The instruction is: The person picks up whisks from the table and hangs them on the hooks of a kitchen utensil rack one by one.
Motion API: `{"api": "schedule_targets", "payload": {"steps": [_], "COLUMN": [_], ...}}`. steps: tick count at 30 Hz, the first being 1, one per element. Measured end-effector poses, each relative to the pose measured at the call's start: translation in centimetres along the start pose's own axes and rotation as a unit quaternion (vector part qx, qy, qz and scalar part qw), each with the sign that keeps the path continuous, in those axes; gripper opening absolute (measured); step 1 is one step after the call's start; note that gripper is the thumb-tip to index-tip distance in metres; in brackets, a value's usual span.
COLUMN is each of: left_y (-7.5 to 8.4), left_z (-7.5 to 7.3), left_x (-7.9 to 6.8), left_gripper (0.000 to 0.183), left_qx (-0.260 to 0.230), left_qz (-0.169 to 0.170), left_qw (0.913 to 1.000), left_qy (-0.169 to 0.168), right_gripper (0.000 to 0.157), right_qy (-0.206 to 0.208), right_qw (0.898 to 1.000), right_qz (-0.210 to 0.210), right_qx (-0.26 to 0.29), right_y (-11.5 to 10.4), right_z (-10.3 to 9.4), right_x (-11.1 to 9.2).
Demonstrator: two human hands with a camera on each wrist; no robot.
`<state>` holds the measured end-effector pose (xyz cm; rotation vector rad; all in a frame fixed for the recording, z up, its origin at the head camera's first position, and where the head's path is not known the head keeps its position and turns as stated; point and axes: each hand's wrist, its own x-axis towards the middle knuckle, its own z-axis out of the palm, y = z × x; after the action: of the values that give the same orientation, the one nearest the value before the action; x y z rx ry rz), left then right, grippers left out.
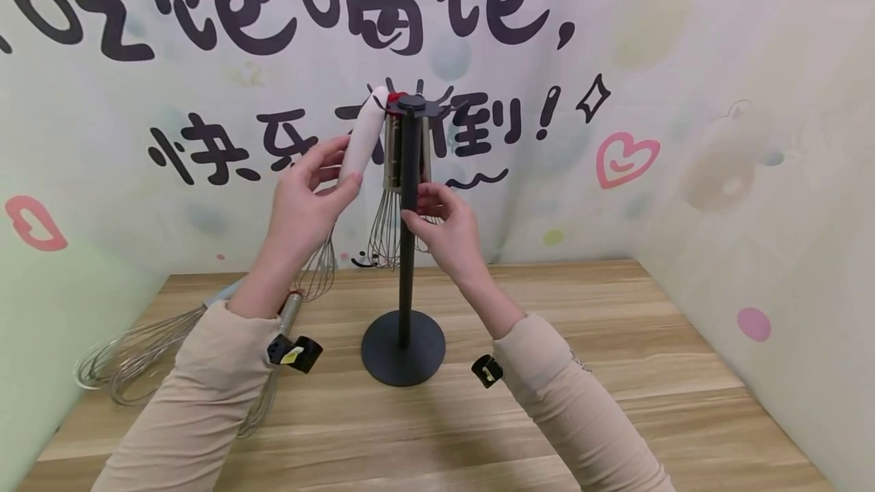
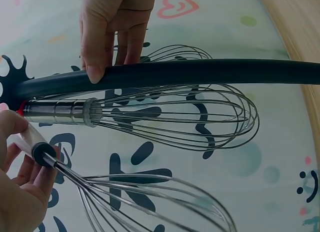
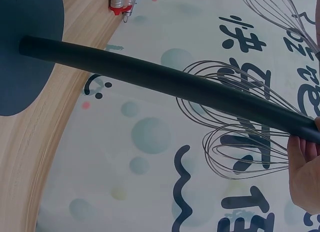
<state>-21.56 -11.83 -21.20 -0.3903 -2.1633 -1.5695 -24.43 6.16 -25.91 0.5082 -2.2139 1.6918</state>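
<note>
My left hand (image 1: 304, 196) grips the white handle of a whisk (image 1: 364, 135), its top end right at a hook of the black stand (image 1: 406, 272). The whisk's wire loops point down. My right hand (image 1: 447, 230) holds the stand's upright pole between thumb and fingers; the right wrist view shows the fingers (image 3: 298, 154) against the pole (image 3: 150, 75). A whisk with a shiny metal handle (image 2: 60, 111) and red end hangs from the stand beside the white one. Behind the pole hangs another metal-handled whisk (image 1: 427, 150), partly hidden.
The stand's round base (image 1: 403, 367) rests on the wooden table (image 1: 547, 416). At the left, partly behind my left forearm, lie more whisks, one with a pale blue handle (image 1: 225, 292) and one with a metal handle (image 1: 290, 311). A printed wall cloth (image 1: 533, 211) stands close behind.
</note>
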Motion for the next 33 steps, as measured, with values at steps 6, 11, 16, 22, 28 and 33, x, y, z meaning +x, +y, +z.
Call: {"api": "schedule_targets", "payload": {"steps": [6,11,16,22,28,33], "left_y": [-0.1,-0.4,-0.7,-1.2,-1.3,-1.3], "left_z": [0.0,0.0,0.1,0.3,0.3,0.2], "left_x": [-0.1,-0.2,-0.1,0.0,-0.1,-0.3], "left_gripper": [0.048,0.048,0.048,0.047,0.047,0.047], "left_qx": [-0.016,-0.013,-0.012,-0.005,-0.005,-0.008], "left_qz": [-0.002,0.002,0.002,0.006,0.005,0.003], "left_qw": [0.9999,0.9999,0.9999,1.0000,0.9999,0.9999], "left_qy": [-0.004,-0.006,-0.001,0.006,0.011,0.009], "right_gripper": [0.031,0.031,0.031,0.031,0.031,0.030], "right_qy": [-0.001,-0.002,-0.001,0.001,0.001,0.001], "right_qw": [1.000,1.000,1.000,1.000,1.000,1.000], "right_qz": [0.000,0.003,0.000,-0.001,0.000,-0.002], "right_qx": [-0.001,-0.002,-0.003,-0.005,-0.010,-0.007], "right_y": [-0.1,-0.2,0.0,0.0,-0.1,-0.1], "right_z": [0.0,0.1,0.1,0.2,0.2,0.2], "right_x": [0.0,-0.1,-0.1,-0.1,-0.1,-0.1]}}
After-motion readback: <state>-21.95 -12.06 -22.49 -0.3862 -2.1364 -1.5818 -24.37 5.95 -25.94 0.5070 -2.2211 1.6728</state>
